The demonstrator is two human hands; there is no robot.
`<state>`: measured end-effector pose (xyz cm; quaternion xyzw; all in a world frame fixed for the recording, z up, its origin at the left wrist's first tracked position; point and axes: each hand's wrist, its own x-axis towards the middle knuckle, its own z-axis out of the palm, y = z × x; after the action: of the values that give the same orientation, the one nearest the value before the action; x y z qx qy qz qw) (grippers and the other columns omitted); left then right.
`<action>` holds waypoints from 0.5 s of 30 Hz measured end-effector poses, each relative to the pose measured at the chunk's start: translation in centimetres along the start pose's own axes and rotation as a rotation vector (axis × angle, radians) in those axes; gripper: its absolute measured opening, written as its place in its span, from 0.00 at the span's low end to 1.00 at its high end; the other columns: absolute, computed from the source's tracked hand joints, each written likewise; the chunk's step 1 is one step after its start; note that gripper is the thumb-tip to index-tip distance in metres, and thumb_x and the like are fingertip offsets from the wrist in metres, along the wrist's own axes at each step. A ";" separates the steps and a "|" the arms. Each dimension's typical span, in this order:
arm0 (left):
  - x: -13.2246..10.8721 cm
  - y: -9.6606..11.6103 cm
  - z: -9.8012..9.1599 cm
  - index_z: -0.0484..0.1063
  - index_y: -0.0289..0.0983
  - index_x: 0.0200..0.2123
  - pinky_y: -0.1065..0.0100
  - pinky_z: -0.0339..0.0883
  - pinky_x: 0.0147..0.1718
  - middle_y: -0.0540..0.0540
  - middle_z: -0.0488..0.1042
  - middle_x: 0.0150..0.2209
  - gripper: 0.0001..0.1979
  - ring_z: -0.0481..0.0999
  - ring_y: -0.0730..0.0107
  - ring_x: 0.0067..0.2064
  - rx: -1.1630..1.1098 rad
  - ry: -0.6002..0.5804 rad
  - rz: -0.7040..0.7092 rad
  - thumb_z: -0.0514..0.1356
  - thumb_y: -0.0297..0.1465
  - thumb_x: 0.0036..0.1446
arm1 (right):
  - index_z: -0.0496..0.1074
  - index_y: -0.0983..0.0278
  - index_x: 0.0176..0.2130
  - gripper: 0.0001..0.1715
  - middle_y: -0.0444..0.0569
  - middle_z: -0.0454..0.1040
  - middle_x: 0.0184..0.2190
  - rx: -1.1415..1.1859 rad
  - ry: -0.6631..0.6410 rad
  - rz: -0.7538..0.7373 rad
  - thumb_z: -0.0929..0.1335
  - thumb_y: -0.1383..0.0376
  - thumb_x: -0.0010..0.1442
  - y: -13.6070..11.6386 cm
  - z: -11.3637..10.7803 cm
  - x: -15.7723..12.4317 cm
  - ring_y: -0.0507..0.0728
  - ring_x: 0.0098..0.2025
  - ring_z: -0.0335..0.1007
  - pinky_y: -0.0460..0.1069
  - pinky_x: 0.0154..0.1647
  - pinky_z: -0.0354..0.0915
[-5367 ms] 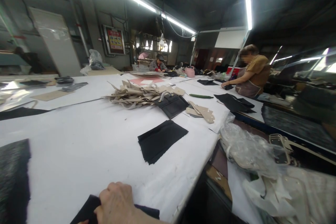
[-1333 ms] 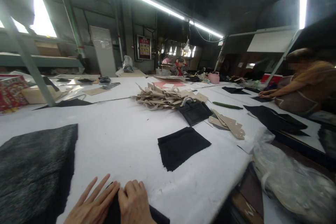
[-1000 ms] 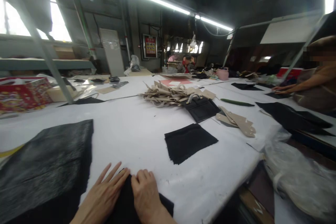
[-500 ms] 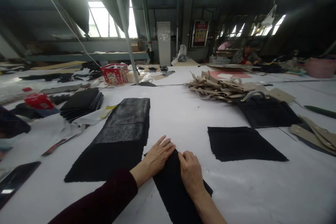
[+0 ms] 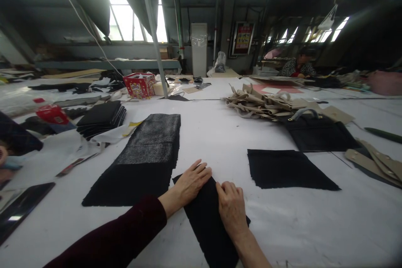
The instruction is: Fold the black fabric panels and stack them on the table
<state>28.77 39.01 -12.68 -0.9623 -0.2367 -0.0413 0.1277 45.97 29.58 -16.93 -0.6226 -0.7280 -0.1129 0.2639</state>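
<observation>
A black fabric piece lies slantwise on the white table in front of me, its near end running out of the bottom of the picture. My left hand rests flat across its far end, fingers stretched out. At the right edge of the same piece, my right hand has its fingers curled, with thumb and fingers closed on the cloth edge. A dark corner of cloth pokes out beyond the right wrist. To the left lies a long black fabric piece with a greyish, speckled far half. Another black piece lies flat on the right.
Beige pieces are heaped at the back right, beside a black bag panel with a handle. Folded black cloth is stacked at left. A red box stands near a pole. A person sits far right.
The view has shifted slightly. Both hands stay on the black fabric piece, with the right hand a little lower along its edge and more of the far left corner showing.
</observation>
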 end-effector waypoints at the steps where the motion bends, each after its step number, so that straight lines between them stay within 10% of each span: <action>1: 0.0 0.1 0.0 0.63 0.34 0.60 0.57 0.39 0.67 0.41 0.69 0.56 0.21 0.61 0.59 0.62 -0.001 -0.008 0.006 0.53 0.25 0.64 | 0.73 0.64 0.47 0.15 0.48 0.68 0.33 -0.002 0.000 0.000 0.64 0.75 0.64 0.0 -0.1 -0.1 0.58 0.38 0.61 0.53 0.39 0.51; 15: 0.0 1.1 -0.4 0.60 0.36 0.62 0.58 0.46 0.65 0.42 0.69 0.55 0.22 0.64 0.61 0.59 -0.065 -0.015 0.078 0.52 0.26 0.66 | 0.72 0.65 0.49 0.17 0.49 0.68 0.34 0.006 -0.036 0.014 0.64 0.76 0.63 0.4 -1.7 -1.7 0.59 0.39 0.61 0.53 0.41 0.52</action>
<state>29.25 38.00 -12.56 -0.9747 -0.1986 -0.0367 0.0960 46.90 27.38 -16.43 -0.6289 -0.7284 -0.0978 0.2536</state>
